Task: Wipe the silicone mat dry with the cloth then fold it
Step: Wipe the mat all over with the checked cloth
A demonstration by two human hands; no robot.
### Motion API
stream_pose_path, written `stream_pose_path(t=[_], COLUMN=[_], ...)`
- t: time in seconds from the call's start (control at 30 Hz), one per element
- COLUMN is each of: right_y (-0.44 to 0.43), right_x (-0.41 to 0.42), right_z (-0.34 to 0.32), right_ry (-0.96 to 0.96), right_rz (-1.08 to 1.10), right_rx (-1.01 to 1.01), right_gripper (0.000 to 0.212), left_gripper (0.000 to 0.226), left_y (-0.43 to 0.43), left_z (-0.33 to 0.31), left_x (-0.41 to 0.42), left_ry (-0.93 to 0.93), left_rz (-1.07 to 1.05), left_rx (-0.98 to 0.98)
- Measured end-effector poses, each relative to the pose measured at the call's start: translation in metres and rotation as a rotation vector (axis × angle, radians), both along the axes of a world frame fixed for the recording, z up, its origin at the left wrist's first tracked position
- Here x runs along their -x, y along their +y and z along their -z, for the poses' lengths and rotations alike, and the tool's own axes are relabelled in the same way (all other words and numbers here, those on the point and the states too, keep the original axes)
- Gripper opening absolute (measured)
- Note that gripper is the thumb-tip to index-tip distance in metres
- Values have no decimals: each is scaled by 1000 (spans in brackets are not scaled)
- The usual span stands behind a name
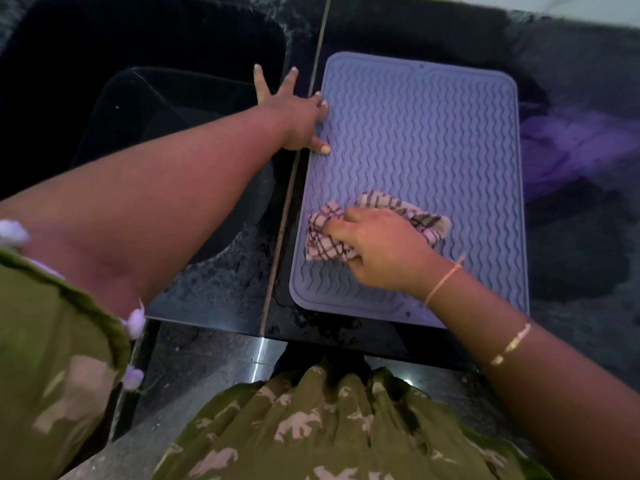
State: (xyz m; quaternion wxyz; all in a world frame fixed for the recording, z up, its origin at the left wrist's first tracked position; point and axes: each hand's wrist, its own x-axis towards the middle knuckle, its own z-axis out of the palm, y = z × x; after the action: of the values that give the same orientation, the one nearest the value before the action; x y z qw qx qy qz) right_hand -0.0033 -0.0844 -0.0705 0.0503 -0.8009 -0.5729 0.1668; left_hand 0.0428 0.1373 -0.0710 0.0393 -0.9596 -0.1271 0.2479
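Note:
A lavender silicone mat [415, 140] with wavy ridges lies flat and unfolded on the dark counter. My right hand [384, 251] presses a crumpled checked cloth [325, 240] onto the mat's near left part, fingers gripping the cloth. My left hand [298, 116] lies with its fingers spread at the mat's far left edge. Its thumb and two fingertips touch the mat, and the other fingers rest on the sink rim.
A black sink [145, 109] lies left of the mat, past a thin metal strip [294, 174]. A purple fabric bundle [581, 150] sits on the dark counter [581, 258] right of the mat. The counter's front edge [346, 344] is close to my body.

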Motion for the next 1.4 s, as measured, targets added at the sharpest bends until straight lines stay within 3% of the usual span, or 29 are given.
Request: stream_pose_path(t=[0.1,0.2,0.3,0.37,0.5,0.6,0.67,0.7,0.73,0.8,0.87,0.9,0.97,1.07,1.2,1.4], right_y=[-17,-28,-26,-17,12,36,50,57,62,67,72,75,84,93,96,107], right_x=[18,14,-4,-23,-68,-102,-123,-134,-146,-158,-156,-150,-134,-118,-130,-178], right_z=[-1,-6,-23,-37,-62,-73,-67,-59,-49,-27,-11,-3,16,35,32,24], right_ry=[58,257,608,733,771,1091,1286,1259,1109,649,356,307,231,-22,-218,-191], right_rz=[-83,-95,159,396,697,803,849,883,929,1020,1021,955,793,730,751,879], right_rx=[-23,8,-17,-163,-569,-778,-813,-768,-668,-443,-464,-475,-311,-150,-215,-411], right_gripper=[51,53,39,29,24,19,12,15,28,59,70,70,76,72,48,43], left_gripper=[80,81,83,87,100,112,117,115,108,84,76,79,80,90,135,143], left_y=[1,-1,-5,-8,-11,-13,-13,-13,-13,-12,-9,-7,-4,-3,-3,-1], left_z=[-2,-4,-7,-8,-10,-11,-11,-11,-10,-9,-7,-7,-8,-9,-11,-11], left_x=[-1,-2,-5,-8,-13,-21,-26,-28,-29,-31,-35,-36,-40,-46,-49,-57], left_ry=[1,13,-2,-33,-60,-37,-22,-19,-19,-12,7,23,54,97,174,181], left_rz=[3,19,71,97,110,162,190,194,195,201,187,183,194,206,162,218], left_rx=[6,-17,-60,-112,-182,-235,-250,-259,-265,-282,-306,-312,-309,-299,-267,-293])
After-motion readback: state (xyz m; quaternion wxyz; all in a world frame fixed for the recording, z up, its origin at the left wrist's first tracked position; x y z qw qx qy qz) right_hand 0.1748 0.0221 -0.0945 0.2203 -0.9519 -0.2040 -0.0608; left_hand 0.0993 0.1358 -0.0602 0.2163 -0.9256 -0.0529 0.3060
